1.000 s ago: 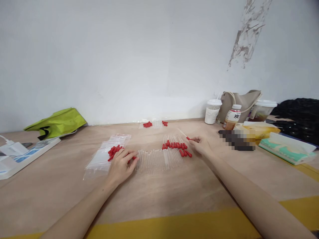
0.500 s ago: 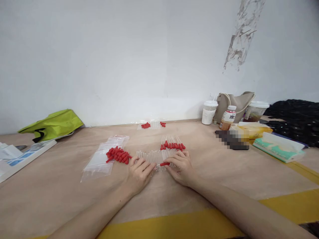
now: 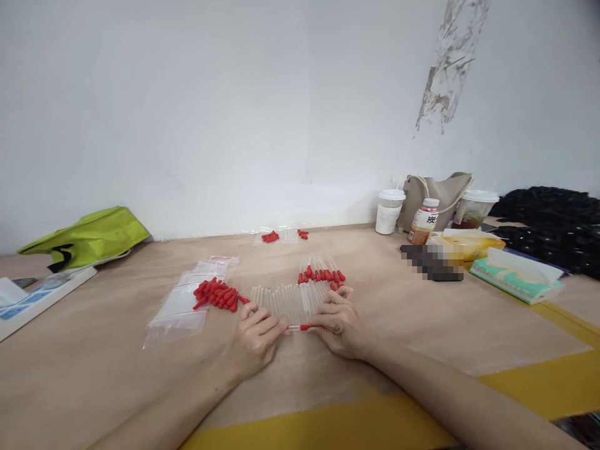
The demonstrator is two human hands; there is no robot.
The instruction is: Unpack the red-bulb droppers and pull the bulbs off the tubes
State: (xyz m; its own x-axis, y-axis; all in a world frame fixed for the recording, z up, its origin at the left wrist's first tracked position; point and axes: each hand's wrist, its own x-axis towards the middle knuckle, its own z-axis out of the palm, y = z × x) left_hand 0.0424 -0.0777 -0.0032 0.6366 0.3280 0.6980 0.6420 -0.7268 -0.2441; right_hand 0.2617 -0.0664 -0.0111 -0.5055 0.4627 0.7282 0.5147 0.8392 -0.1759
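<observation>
My left hand (image 3: 259, 334) is closed on a thin glass dropper tube (image 3: 294, 328), which lies level in front of me. My right hand (image 3: 341, 326) pinches a red rubber dropper bulb (image 3: 304, 327) at the right end of that tube; how deep the tube sits in it is hidden. Just beyond both hands lies a row of bare glass tubes (image 3: 284, 301). Behind it are several glass droppers with red bulbs (image 3: 323, 275) on, bulbs toward me. A pile of loose red bulbs (image 3: 217, 295) rests left of my left hand, one bulb close to its fingers.
Clear zip bags (image 3: 175, 312) lie under and beside the pile. Another bag with red bulbs (image 3: 270, 237) is by the wall. To the right stand a lidded cup (image 3: 389, 212), a bottle (image 3: 423, 223) and a tissue pack (image 3: 515, 278). A yellow-green bag (image 3: 94, 234) lies left.
Both hands have drawn slightly toward me with the tube and bulb, which now lie in front of the tube row instead of over it. The view has shifted a little.
</observation>
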